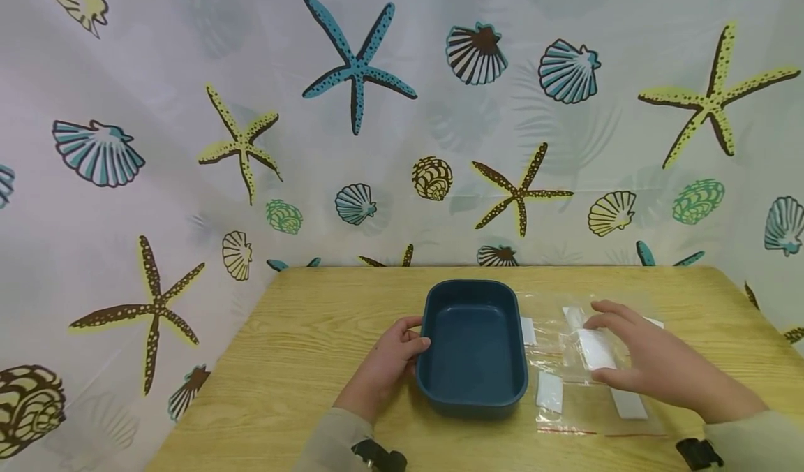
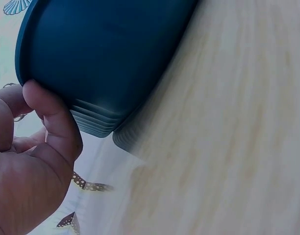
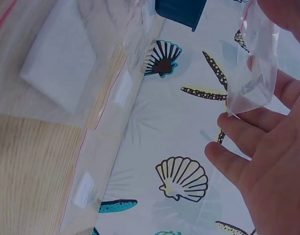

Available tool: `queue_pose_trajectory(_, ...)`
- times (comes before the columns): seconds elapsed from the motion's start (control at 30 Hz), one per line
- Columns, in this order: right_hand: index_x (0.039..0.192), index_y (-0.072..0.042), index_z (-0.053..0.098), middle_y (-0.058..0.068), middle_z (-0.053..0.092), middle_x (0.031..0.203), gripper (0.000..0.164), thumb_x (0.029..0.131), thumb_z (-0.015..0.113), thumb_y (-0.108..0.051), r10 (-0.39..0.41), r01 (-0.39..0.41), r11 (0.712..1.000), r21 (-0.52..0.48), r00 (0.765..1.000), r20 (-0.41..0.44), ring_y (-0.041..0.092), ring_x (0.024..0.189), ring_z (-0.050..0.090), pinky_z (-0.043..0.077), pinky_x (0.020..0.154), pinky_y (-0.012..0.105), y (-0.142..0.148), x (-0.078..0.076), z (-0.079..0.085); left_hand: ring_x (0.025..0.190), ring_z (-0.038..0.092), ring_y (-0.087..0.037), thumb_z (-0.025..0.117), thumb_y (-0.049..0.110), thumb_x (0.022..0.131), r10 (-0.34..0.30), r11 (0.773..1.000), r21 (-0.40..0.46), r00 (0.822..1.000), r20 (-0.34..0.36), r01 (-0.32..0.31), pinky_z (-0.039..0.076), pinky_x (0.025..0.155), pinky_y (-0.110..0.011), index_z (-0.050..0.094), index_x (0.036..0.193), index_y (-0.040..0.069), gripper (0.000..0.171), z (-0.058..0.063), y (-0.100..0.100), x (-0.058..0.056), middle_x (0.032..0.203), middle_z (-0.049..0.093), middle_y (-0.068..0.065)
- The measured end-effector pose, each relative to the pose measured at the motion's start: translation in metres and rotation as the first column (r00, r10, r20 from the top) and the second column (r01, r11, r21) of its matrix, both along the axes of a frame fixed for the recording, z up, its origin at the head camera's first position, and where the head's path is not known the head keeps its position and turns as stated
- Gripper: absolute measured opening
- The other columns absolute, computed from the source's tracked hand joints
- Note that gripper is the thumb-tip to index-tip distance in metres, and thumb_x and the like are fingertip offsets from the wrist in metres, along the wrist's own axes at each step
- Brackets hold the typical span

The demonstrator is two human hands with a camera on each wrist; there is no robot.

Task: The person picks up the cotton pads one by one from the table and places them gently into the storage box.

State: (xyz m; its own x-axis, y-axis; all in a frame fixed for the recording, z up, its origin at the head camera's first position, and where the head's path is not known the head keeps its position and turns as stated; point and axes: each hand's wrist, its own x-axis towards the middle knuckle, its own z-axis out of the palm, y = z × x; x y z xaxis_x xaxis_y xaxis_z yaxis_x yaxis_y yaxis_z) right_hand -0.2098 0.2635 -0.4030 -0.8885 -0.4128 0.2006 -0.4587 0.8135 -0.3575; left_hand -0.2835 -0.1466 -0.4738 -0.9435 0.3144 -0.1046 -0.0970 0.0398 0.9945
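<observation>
A dark blue rectangular tub sits on the wooden table, its inside bare. My left hand grips its left wall, thumb at the rim and fingers behind; the left wrist view shows the thumb pressed along the tub's side. To the right, my right hand is over several clear zip bags with white pieces inside. Between its thumb and fingers it holds a small clear plastic bag. In the head view, a white piece shows between thumb and forefinger.
Flat zip bags with red seal lines lie right of the tub, one with a white piece near the front. Behind the wooden table hangs a white curtain printed with starfish and shells.
</observation>
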Motion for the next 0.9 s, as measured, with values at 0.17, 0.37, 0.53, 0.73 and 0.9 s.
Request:
queue_pose_trajectory(0.17, 0.129, -0.012, 0.06, 0.019, 0.042, 0.154, 0.062, 0.082, 0.083, -0.045, 0.01, -0.01, 1.0, 0.004, 1.0, -0.008, 0.045, 0.14, 0.037, 0.041, 0.102, 0.063, -0.01, -0.005, 0.002, 0.079, 0.064, -0.018, 0.061, 0.013, 0.102, 0.0, 1.0, 0.019, 1.0, 0.012, 0.0, 0.052, 0.063, -0.028, 0.042, 0.148, 0.003, 0.051, -0.001, 0.0, 0.001, 0.104, 0.06, -0.011)
queue_pose_trajectory(0.37, 0.126, -0.011, 0.062, 0.019, 0.043, 0.153, 0.058, 0.081, 0.085, -0.038, 0.027, -0.026, 1.0, 0.012, 0.999, -0.04, 0.044, 0.142, 0.035, 0.038, 0.106, 0.062, -0.022, -0.009, 0.008, 0.079, 0.064, -0.018, 0.061, 0.012, 0.101, 0.003, 1.0, 0.025, 1.0, 0.012, -0.003, 0.053, 0.063, -0.028, 0.042, 0.148, 0.003, 0.051, -0.001, 0.0, 0.001, 0.104, 0.06, -0.012)
queue_pose_trajectory(0.53, 0.124, -0.014, 0.063, 0.019, 0.044, 0.151, 0.055, 0.081, 0.086, -0.038, 0.064, -0.064, 0.998, -0.004, 0.995, -0.072, 0.044, 0.141, 0.036, 0.039, 0.105, 0.061, -0.034, -0.014, 0.009, 0.079, 0.064, -0.018, 0.059, 0.011, 0.102, 0.003, 1.0, 0.015, 1.0, 0.006, -0.003, 0.052, 0.063, -0.027, 0.043, 0.148, 0.003, 0.049, -0.001, 0.001, 0.0, 0.106, 0.06, -0.015)
queue_pose_trajectory(0.73, 0.125, -0.016, 0.063, 0.018, 0.042, 0.153, 0.055, 0.081, 0.086, -0.039, 0.095, -0.097, 0.995, -0.011, 0.991, -0.093, 0.041, 0.142, 0.036, 0.038, 0.107, 0.059, -0.051, -0.025, 0.012, 0.078, 0.064, -0.017, 0.059, 0.01, 0.102, 0.006, 0.999, 0.033, 1.0, 0.011, -0.006, 0.053, 0.062, -0.027, 0.042, 0.148, 0.003, 0.049, -0.003, 0.001, -0.001, 0.103, 0.059, -0.013)
queue_pose_trajectory(0.9, 0.124, -0.016, 0.064, 0.017, 0.043, 0.153, 0.058, 0.078, 0.087, -0.042, 0.106, -0.107, 0.994, -0.005, 0.989, -0.105, 0.04, 0.141, 0.037, 0.037, 0.108, 0.058, -0.069, -0.036, 0.013, 0.077, 0.063, -0.017, 0.06, 0.011, 0.102, 0.005, 0.999, 0.038, 1.0, 0.017, -0.006, 0.052, 0.062, -0.027, 0.042, 0.148, 0.003, 0.05, -0.004, 0.001, -0.002, 0.103, 0.06, -0.012)
